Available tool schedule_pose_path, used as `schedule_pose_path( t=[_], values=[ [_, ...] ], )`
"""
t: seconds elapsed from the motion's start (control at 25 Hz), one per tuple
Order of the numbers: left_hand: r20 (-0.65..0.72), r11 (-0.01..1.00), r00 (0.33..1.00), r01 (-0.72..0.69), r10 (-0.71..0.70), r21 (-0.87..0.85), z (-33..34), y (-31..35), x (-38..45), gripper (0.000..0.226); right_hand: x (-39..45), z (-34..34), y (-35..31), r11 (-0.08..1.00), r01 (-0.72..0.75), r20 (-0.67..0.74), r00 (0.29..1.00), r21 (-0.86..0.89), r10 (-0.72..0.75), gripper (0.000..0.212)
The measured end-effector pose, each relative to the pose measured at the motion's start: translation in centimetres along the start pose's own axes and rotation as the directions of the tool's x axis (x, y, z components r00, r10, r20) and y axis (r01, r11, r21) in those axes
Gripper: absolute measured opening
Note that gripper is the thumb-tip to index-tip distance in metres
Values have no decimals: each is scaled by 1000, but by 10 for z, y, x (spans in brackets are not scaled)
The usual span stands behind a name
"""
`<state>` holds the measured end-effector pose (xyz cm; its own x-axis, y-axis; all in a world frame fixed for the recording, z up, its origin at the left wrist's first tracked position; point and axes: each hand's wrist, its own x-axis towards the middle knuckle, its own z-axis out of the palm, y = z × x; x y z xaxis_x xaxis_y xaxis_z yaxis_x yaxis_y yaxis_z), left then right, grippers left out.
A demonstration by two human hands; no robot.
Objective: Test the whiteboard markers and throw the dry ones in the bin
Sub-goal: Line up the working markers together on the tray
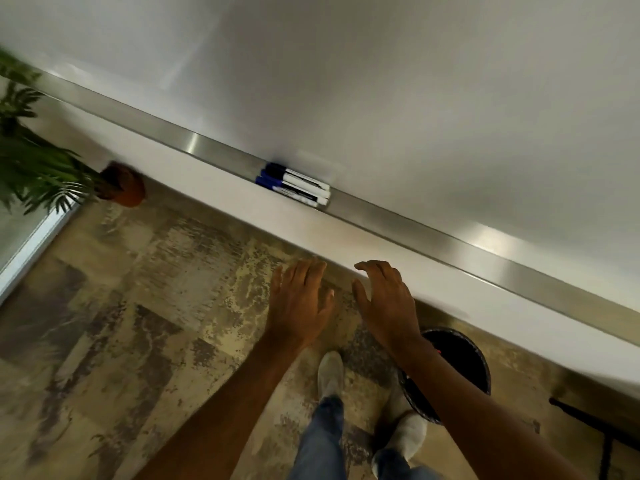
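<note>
Three whiteboard markers [294,185] with blue caps and white barrels lie side by side on the metal tray [398,216] under the whiteboard [381,81]. My left hand [299,303] and my right hand [388,303] hover in front of me, below the tray and apart from the markers, fingers spread and holding nothing. A black round bin [460,355] stands on the floor by the wall, partly hidden behind my right forearm; something small and red shows inside it.
A potted plant [41,161] in a brown pot [123,183] stands at the left by the wall. My two feet in pale shoes [330,372] are on the patterned floor. A dark frame [595,424] sits at the lower right.
</note>
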<state>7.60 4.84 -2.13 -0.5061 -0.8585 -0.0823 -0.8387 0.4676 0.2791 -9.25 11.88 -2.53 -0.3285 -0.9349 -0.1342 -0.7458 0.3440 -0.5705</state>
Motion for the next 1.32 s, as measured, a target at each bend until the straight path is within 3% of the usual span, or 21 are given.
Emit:
schedule_pose_path(
  t=[0.2,0.44,0.64,1.04,1.2,1.32],
  values=[
    [-86,998,995,43,-46,-36,-29,-36,49,58,56,-3,-51,993,122,-108,987,3,-121,31],
    [-182,998,983,8,-19,-61,-46,-64,117,66,121,-6,-89,964,220,-128,963,-148,-239,43],
    [-173,994,983,-73,59,-77,-50,-79,153,75,156,12,-99,932,221,-82,964,-287,-253,45],
    [-71,987,993,-106,98,-118,-52,-95,167,67,170,43,-94,799,155,-170,937,-581,-305,38],
    [-48,984,995,-89,83,-154,-55,-94,169,65,171,43,-99,775,120,-157,949,-621,-273,42],
    [-28,983,997,-79,76,-168,-57,-95,171,64,170,48,-102,815,80,-197,952,-574,-233,42]
  ],
)
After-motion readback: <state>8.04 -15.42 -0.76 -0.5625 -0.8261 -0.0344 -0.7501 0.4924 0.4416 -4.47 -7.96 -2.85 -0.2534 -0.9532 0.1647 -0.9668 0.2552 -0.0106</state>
